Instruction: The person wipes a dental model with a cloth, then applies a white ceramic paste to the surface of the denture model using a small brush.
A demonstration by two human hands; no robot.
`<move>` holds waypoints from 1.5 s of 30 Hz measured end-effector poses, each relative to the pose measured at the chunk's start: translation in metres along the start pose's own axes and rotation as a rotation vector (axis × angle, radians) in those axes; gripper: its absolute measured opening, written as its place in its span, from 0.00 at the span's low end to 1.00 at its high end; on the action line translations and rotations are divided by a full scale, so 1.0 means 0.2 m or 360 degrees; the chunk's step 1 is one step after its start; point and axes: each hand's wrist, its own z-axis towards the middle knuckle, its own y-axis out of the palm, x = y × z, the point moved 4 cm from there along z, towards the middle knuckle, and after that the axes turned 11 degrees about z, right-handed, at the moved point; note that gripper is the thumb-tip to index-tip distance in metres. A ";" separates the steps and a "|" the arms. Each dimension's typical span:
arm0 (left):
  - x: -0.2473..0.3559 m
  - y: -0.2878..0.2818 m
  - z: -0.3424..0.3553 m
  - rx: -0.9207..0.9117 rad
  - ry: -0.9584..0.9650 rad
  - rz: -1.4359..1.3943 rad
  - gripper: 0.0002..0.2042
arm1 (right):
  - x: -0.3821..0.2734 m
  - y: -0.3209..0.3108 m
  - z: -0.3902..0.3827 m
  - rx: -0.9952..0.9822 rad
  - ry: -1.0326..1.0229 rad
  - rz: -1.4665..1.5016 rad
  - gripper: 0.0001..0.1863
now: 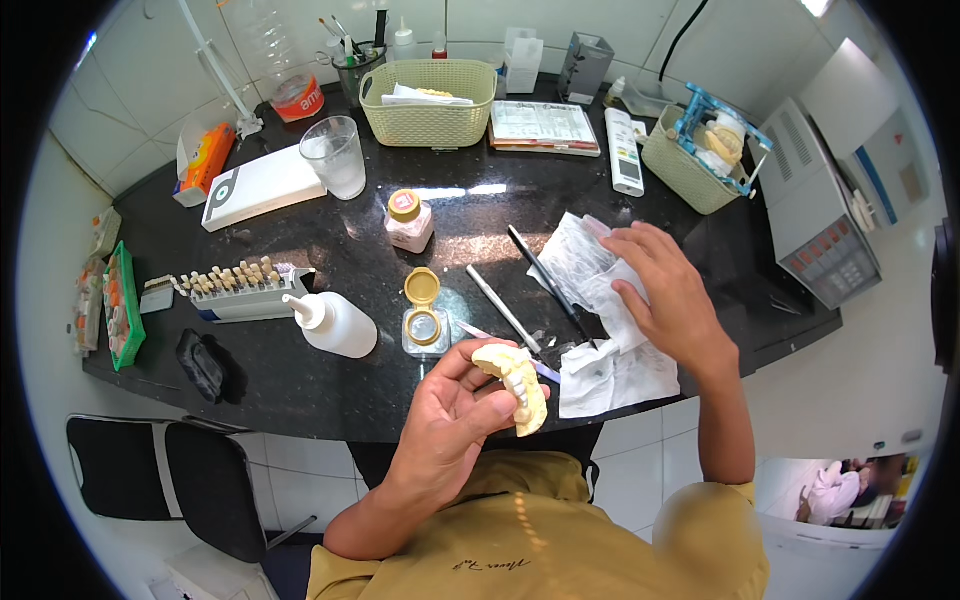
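My left hand (450, 425) grips a pale yellow dental cast (520, 385) with white teeth, low in front of me. My right hand (660, 305) reaches over crumpled white tissues (615, 380), fingers loosely bent and thumb apart, fingertips at a small pinkish translucent item (595, 226) partly hidden by them. Between the hands lie a dark pen-like tool (540, 265) and a silver one (495, 295), with a lilac implement (475, 331) partly behind the cast. An open gold-lidded jar (425, 330), a closed jar of pink powder (410, 230) and a white squeeze bottle (340, 330) stand nearby.
A tooth shade guide (245, 300), black object (205, 365) and green tray (123, 305) are left. A glass (340, 160), baskets (430, 125) and white remote (623, 150) line the back of the dark counter (290, 400). A metal appliance (820, 220) is right; chairs (210, 480) are lower left.
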 end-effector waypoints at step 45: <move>-0.10 0.12 0.17 -0.0206 -0.0259 -0.0337 0.31 | 0.11 -0.10 -0.09 0.0568 0.0326 0.1735 0.11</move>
